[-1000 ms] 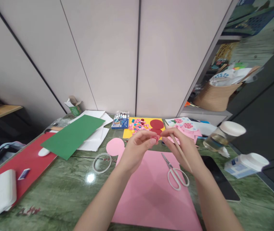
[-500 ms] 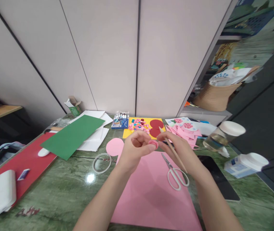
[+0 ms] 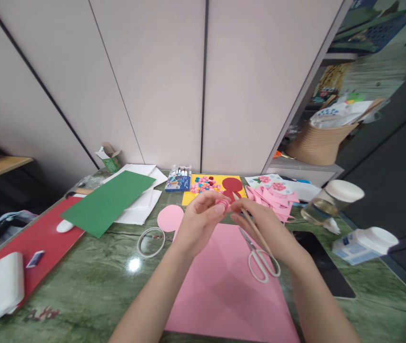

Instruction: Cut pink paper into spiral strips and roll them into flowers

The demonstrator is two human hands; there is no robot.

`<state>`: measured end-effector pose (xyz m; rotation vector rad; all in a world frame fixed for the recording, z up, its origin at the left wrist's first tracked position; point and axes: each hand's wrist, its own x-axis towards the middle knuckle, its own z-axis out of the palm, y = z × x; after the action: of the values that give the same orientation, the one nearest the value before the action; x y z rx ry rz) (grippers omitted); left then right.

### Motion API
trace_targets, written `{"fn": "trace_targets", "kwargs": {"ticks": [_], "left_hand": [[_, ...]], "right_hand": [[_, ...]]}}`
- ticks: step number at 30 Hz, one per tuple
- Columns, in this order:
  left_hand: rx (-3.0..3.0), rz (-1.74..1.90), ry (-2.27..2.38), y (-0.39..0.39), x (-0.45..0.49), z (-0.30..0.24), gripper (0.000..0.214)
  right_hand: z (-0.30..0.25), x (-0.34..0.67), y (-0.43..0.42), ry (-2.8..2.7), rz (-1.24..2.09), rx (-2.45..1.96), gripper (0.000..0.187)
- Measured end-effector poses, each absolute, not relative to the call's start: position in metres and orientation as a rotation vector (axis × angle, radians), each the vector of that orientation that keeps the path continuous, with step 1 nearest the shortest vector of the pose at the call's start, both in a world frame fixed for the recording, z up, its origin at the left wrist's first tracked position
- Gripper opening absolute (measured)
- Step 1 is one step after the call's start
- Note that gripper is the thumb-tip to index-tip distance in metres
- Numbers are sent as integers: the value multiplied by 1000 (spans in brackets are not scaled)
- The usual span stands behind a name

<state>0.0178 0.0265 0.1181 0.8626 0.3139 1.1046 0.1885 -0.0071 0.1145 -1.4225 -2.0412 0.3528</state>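
My left hand [image 3: 200,220] pinches a small rolled coil of pink paper [image 3: 223,204] between thumb and fingers, raised over the far end of a pink sheet [image 3: 224,295]. Close by on the right, my right hand [image 3: 269,223] has a pale, pointed wooden stick [image 3: 256,231] lodged between its fingers. The stick slants, its tip up and to the left. Right fingertips are at the coil's edge; whether they touch it I cannot tell. Below that hand, white-handled scissors [image 3: 262,261] lie on the pink sheet. Pink paper strips [image 3: 272,204] are heaped beyond it.
A yellow sheet [image 3: 187,198] bears colourful pompoms [image 3: 204,185] and red circles [image 3: 232,184]. Left are a pink circle [image 3: 170,218], a ring-shaped roll [image 3: 140,244] and a green sheet [image 3: 110,202]. A dark tablet [image 3: 324,262], a jar [image 3: 320,208] and a white bottle [image 3: 361,245] stand right.
The pink coil has turned in my left fingers, now showing its striped side, and shifted slightly up and left. My right hand and the stick have moved slightly left.
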Motion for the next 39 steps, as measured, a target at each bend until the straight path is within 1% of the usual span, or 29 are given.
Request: {"fn": "trace_targets", "kwargs": {"ticks": [3,9,20,25,27,32,39], "left_hand": [[837,1118,316,29,18,117,12],[867,1129,352,30,19,114,25],[910,1269,442,31,21,110,25],[821,1354,466,42,23,104,32],[765,1409,478,47,22,103,31],[676,1429,493,54,16,104,18],[622,1435,485,56,13,107,24]], "right_hand": [[114,188,-8,-2039,351,-1415,7],[115,188,-9,-2054,347,-1410,7],[115,188,-7,-2112,317,-1421,12],[115,190,-9,-2117,309,-1431,11],[115,191,-10,-2116,297,-1432,11],[115,191,-10,-2122,289,-1447,12],[115,191,-9,-2132,282,-1477,12]]}}
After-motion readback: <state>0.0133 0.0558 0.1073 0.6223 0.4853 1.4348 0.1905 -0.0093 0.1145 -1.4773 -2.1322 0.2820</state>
